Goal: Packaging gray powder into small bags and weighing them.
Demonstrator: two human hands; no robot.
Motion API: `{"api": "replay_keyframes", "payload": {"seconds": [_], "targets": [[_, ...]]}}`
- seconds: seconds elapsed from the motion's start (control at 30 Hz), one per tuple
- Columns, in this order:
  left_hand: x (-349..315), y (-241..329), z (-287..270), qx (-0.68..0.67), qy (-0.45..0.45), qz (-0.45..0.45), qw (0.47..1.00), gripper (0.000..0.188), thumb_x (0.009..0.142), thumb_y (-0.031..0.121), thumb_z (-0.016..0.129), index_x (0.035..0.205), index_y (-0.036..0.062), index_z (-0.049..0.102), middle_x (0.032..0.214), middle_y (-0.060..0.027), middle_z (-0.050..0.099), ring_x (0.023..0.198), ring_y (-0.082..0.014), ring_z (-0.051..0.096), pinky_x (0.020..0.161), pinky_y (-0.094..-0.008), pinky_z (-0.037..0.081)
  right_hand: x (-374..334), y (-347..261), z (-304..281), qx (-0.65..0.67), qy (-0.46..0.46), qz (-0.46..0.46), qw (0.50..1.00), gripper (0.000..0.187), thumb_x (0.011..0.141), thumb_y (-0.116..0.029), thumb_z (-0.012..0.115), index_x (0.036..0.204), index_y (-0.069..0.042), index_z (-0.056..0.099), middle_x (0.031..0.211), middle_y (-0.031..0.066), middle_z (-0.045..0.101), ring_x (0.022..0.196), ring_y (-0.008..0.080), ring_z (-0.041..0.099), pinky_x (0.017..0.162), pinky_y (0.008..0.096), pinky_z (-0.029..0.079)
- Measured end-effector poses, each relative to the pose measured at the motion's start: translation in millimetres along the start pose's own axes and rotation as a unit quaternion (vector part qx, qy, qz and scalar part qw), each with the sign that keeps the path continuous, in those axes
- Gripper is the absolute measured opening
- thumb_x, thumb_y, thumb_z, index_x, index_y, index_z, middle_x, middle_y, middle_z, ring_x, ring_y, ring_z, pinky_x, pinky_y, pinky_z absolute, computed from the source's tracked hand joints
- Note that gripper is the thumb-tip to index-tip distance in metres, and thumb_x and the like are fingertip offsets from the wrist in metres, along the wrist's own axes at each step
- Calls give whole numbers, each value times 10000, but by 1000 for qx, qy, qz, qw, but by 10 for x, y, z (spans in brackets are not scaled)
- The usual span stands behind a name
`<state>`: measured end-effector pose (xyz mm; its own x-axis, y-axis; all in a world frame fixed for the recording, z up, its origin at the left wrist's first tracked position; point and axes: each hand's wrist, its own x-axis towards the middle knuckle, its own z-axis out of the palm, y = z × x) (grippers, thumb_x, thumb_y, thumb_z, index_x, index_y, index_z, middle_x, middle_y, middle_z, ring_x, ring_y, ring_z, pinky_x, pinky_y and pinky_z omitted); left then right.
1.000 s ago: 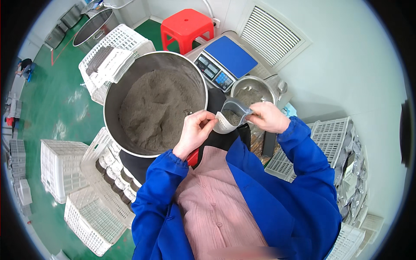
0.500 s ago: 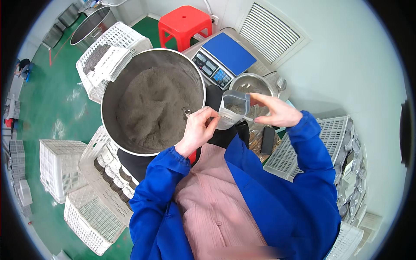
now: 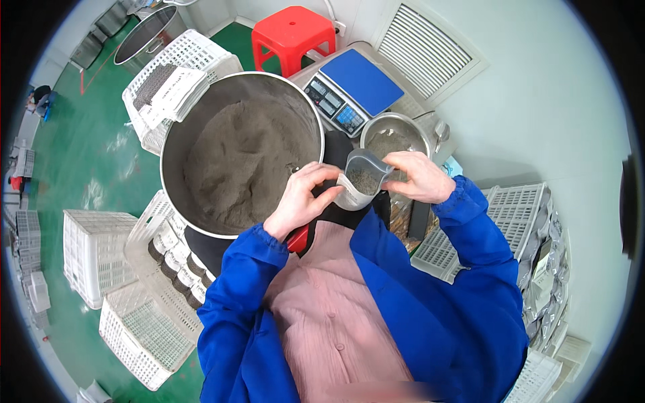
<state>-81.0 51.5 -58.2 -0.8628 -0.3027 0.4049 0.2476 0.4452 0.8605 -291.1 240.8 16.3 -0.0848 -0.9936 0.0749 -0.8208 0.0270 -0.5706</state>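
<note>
Between my two hands stands a clear-sided pouch point(image 3: 351, 196), its mouth spread wide and grey-brown powder inside. My left hand point(image 3: 304, 196) pinches its left edge, while the fingers of my right hand point(image 3: 420, 178) grip the opposite edge. Left of the pouch, a large steel pot point(image 3: 176, 205) holds a broad heap of grey-brown powder point(image 3: 245, 158), with a small shiny piece of metal near its right side. Just beyond my right hand sits a steel bowl point(image 3: 384, 121) with more powder in it.
A scale point(image 3: 363, 82) with a blue plate stands behind the bowl, near a red stool point(image 3: 293, 37). White baskets point(image 3: 101, 248) stand at left, one with filled pouches point(image 3: 176, 262). Another basket point(image 3: 510, 215) and silver pouches point(image 3: 543, 275) are at right.
My right hand has closed onto the pouch's right edge; its fingers were apart before. The pouch has tilted so its mouth and the powder inside show more. My left hand keeps its hold.
</note>
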Motion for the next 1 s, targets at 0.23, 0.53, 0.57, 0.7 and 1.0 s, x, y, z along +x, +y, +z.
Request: {"api": "replay_keyframes", "payload": {"seconds": [0.23, 0.53, 0.57, 0.7, 1.0], "targets": [[22, 44, -23, 71, -76, 11, 995, 205, 809, 59, 800, 960, -29, 693, 867, -117, 671, 745, -282, 638, 692, -374, 529, -37, 34, 226, -82, -21, -33, 996, 253, 835, -40, 686, 1084, 1, 674, 954, 173, 693, 890, 370, 678, 750, 437, 539], [-4, 18, -80, 271, 10, 212, 939, 294, 669, -14, 763, 955, 28, 708, 889, -62, 680, 813, -224, 666, 709, -352, 535, -179, -67, 171, -191, 109, -64, 973, 522, 675, -35, 728, 1194, -35, 666, 1149, 95, 710, 952, 277, 674, 815, 395, 545], [14, 62, -75, 275, 5, 221, 936, 299, 667, -12, 760, 959, 28, 707, 911, -59, 686, 823, -219, 671, 702, -348, 533, -95, -216, 167, -208, 132, -68, 967, 511, 669, -45, 733, 1176, -29, 668, 1166, 88, 702, 977, 268, 670, 827, 389, 536], [62, 181, 39, 272, -45, 225, 934, 273, 663, 16, 749, 929, 42, 698, 918, -43, 681, 803, -200, 661, 686, -341, 527, 52, -305, 477, -203, 86, -156, 963, 285, 754, -95, 663, 1028, -21, 700, 1114, 76, 709, 994, 220, 669, 849, 363, 521], [-30, 194, -96, 342, -88, 257, 900, 266, 648, 70, 749, 907, 54, 691, 868, -28, 654, 767, -178, 632, 664, -317, 499, -148, -116, 386, -258, 147, -157, 942, 284, 728, -75, 682, 1006, -37, 722, 1123, 83, 748, 905, 204, 715, 790, 343, 560]]}}
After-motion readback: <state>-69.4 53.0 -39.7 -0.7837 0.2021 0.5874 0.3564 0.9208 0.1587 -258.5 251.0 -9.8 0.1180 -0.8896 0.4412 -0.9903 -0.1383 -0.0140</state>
